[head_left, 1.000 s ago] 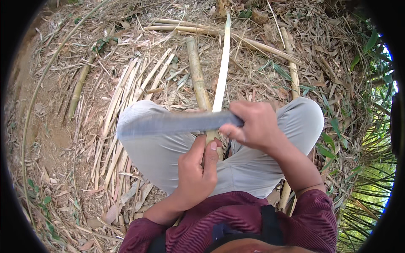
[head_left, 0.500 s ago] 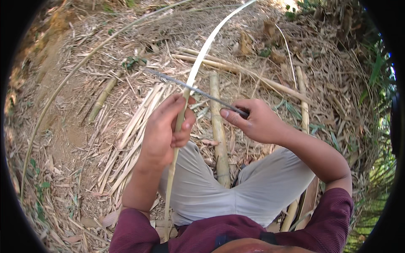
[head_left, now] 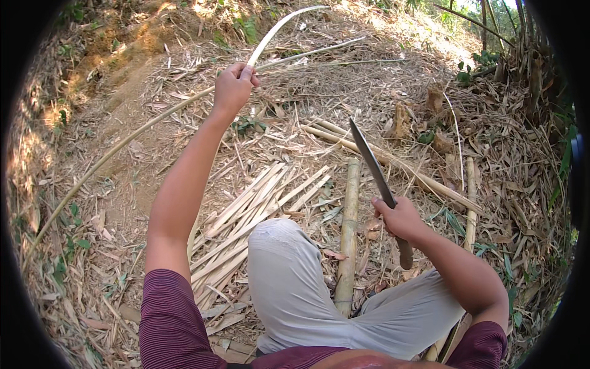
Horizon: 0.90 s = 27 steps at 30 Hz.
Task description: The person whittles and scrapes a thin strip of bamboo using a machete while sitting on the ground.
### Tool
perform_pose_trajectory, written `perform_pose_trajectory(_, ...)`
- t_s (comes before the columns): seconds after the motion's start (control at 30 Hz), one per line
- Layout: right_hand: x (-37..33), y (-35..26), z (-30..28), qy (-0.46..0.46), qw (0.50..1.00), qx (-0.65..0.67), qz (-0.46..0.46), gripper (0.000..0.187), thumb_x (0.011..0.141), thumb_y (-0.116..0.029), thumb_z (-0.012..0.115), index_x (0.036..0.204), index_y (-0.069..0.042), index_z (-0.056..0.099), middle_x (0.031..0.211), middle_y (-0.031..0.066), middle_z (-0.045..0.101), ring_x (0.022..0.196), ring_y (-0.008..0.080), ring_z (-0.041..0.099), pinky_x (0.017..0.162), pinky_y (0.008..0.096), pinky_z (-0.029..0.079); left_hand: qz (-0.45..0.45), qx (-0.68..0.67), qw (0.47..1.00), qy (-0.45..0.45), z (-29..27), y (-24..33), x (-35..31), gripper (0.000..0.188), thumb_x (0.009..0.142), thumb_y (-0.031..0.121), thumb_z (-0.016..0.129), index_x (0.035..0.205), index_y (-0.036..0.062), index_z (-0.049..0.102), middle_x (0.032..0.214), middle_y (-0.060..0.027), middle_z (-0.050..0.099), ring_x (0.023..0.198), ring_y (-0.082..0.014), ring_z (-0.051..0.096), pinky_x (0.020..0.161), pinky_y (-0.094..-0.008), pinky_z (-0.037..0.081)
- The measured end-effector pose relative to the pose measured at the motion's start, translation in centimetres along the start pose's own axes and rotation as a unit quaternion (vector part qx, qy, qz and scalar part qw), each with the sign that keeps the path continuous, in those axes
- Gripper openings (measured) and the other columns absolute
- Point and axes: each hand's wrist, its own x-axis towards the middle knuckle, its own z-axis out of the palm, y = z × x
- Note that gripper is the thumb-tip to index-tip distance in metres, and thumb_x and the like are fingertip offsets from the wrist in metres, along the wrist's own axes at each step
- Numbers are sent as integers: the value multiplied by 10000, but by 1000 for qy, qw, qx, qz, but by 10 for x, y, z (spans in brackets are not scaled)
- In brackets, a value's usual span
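Note:
My left hand (head_left: 233, 92) is stretched far forward, closed round a long pale bamboo strip (head_left: 276, 31). The strip arches up and to the right past my fingers; much of its lower part is hidden behind my forearm. In my right hand (head_left: 402, 219) is a long knife (head_left: 373, 161) with a dark blade and a brown handle. Its blade points up and away, apart from the strip. A bundle of split bamboo strips (head_left: 246, 212) lies on the ground left of my bent knee. Between my legs and beyond lies a bamboo pole (head_left: 348, 237).
A long thin bamboo stem (head_left: 117, 147) curves across the ground at left, passing beneath my left hand. More bamboo poles (head_left: 399, 166) lie ahead, with cut stumps (head_left: 402, 122) beyond them. Dry leaves and shavings cover the sloping ground.
My left hand has moved forward along the strip, away from my body. The knife has come off the strip, swinging right and upright. My left knee has risen.

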Motion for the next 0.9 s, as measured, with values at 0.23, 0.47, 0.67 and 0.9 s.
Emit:
perform_pose_trajectory(0.23,2,3,-1,20,1000,1,-16,391,926,-380,646,806,-8,657,604,27,556,541,121,517,531,321,424,63,-164,982,67,-66,42,31,248,1023,163,449,959,-3,621,782,-52,666,469,-61,416,429,-264,365)
perform_pose_trajectory(0.47,3,-9,13,15,999,-4,-48,389,911,-393,680,856,-8,691,571,-5,538,524,84,495,502,298,403,170,-305,913,209,-128,104,79,209,1013,154,415,905,49,560,586,-31,495,392,-111,401,331,-268,314)
perform_pose_trajectory(0.67,13,-6,23,51,984,76,-155,340,898,-325,721,1080,-40,692,553,-73,420,500,40,380,461,263,321,145,-322,879,320,-135,132,75,224,1009,205,468,854,60,541,557,-51,511,359,-116,383,306,-262,301)
perform_pose_trajectory(0.9,16,-12,6,64,984,76,-148,389,887,-350,730,1087,-25,657,577,-56,439,520,61,401,485,267,340,46,-458,841,284,-103,110,40,99,1035,159,350,1010,63,354,688,-58,469,464,-102,349,421,-270,305)
